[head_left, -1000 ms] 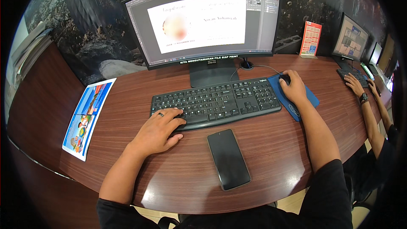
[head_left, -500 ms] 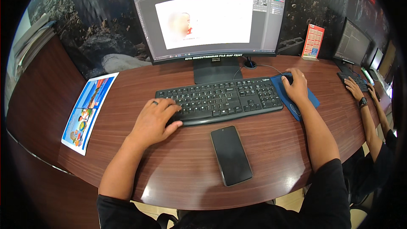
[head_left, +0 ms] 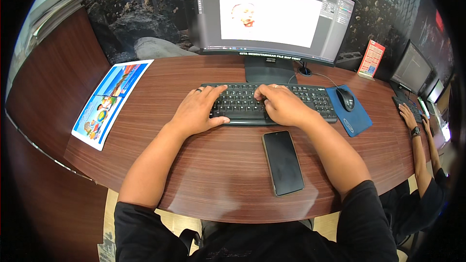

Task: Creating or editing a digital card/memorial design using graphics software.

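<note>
Both of my hands are on the black keyboard (head_left: 242,111). My left hand (head_left: 196,110) lies over its left end, fingers spread on the keys and the thumb stretched along the front edge. Over the middle keys, my right hand (head_left: 282,105) has its fingers curled downward but holds nothing. A black mouse (head_left: 345,99) rests on a blue mouse pad (head_left: 358,122), right of the keyboard and apart from my hand. Behind the keyboard stands a monitor (head_left: 272,14) with a mostly white page, showing a picture with red at its left.
A dark phone (head_left: 283,164) lies in front of the keyboard on the wooden desk (head_left: 218,170). Colourful printed sheets (head_left: 110,102) lie at the left beside a wooden partition (head_left: 53,87). A red desk calendar (head_left: 372,59) stands at the back right. Another person's hands (head_left: 407,114) are near a second keyboard.
My right hand has left the mouse and moved left onto the keyboard. My left hand stays at the keyboard's left end. The head view has shifted, and the picture on the monitor looks different.
</note>
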`<state>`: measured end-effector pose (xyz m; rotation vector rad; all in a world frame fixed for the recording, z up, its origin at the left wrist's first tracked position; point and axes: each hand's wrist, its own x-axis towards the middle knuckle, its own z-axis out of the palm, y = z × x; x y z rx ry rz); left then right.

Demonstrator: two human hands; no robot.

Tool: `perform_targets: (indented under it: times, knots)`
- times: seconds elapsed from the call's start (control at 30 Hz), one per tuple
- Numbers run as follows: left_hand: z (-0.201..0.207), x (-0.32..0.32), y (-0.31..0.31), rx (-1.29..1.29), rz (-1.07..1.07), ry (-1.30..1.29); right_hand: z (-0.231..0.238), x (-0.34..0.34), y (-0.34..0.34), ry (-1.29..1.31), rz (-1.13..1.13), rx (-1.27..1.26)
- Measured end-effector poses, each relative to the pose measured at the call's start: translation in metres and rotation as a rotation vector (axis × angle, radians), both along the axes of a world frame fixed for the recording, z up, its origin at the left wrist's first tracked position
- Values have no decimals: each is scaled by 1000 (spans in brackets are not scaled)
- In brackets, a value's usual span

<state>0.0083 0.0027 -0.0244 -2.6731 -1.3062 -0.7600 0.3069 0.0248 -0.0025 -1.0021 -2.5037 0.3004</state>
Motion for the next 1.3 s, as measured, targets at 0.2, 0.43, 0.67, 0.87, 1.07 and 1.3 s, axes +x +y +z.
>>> perform_targets:
  times: [0.2,0.43,0.67,0.87,1.07,1.3]
  knots:
    - [1,-6,2,-86,14,-7,-22,0,3,108,-81,122]
    - [-2,-8,6,-135,-111,-29,-25,-2,1,126,3,158]
    - [-1,-5,4,-134,-134,-27,-26,2,2,95,20,156]
    - [1,-5,4,-148,-140,-30,-27,4,8,109,42,157]
    - [2,-4,4,-138,-137,-22,-31,5,13,132,53,192]
    - [0,-4,5,-117,-159,-28,-33,4,16,192,4,242]
